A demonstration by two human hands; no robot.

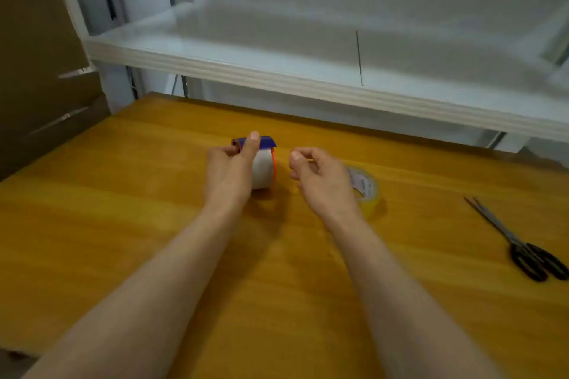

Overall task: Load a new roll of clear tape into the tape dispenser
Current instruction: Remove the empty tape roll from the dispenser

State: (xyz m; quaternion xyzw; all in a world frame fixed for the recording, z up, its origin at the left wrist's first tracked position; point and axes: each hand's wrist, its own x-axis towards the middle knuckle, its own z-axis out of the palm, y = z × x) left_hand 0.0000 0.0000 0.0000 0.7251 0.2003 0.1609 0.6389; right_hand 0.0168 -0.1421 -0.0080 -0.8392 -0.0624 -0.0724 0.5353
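Observation:
A tape dispenser with a blue top, an orange side and a whitish roll in it stands on the wooden table at centre. My left hand grips it from the left, thumb pressed on the blue top. My right hand hovers just right of the dispenser, fingers curled loosely and apart, holding nothing that I can see. Behind my right hand lies a yellowish roll of clear tape, flat on the table and partly hidden by the hand.
Black-handled scissors lie near the table's right edge. A white shelf overhangs the back of the table. Brown cardboard stands at the left.

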